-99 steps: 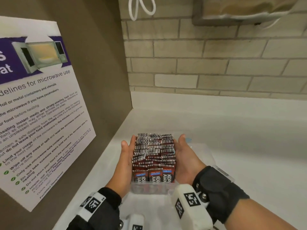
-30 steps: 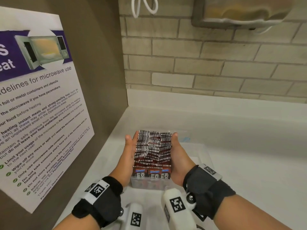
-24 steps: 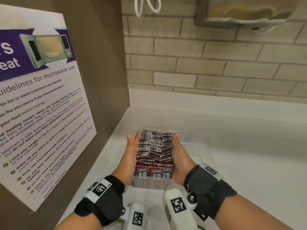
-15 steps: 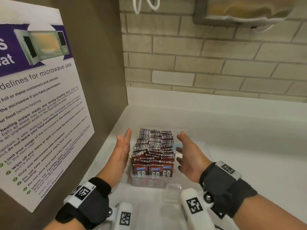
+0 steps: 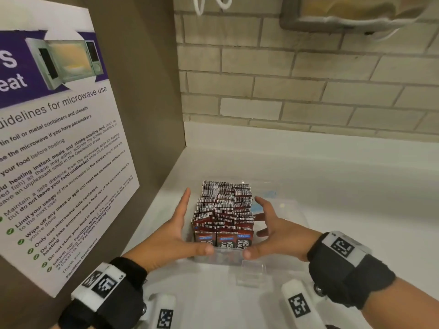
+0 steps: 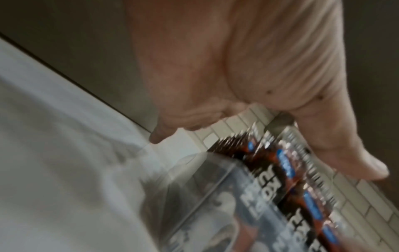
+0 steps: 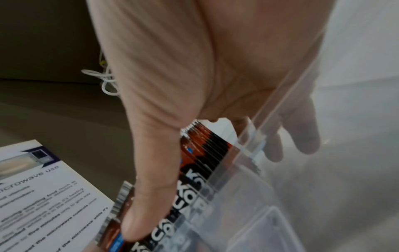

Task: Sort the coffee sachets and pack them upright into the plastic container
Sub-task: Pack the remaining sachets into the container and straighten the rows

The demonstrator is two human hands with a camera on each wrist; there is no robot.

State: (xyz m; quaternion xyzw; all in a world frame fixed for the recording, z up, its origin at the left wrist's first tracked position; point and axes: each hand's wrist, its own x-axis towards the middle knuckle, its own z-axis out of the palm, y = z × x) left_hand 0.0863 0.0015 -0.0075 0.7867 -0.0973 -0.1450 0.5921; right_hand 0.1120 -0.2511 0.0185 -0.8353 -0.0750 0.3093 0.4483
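The white counter (image 5: pixel 332 186) fills the lower half of the head view, and in its lower middle stands the clear plastic container (image 5: pixel 221 258), packed with upright coffee sachets (image 5: pixel 223 210) in tight rows. A second ago both palms were pressed flat against the sides of that block; now they have parted from it and dropped to the container's near corners. The left hand (image 5: pixel 175 236) lies released along the left wall, thumb at the front edge. The right hand (image 5: pixel 278 231) is spread, its thumb (image 7: pixel 138 220) on the front sachets and its fingers behind the right wall. I judge the packing nearly finished, with squaring or shifting the container left. The left wrist view is smeared by motion; the clear walls are hard to trace, so whether either hand truly grips them I cannot tell.
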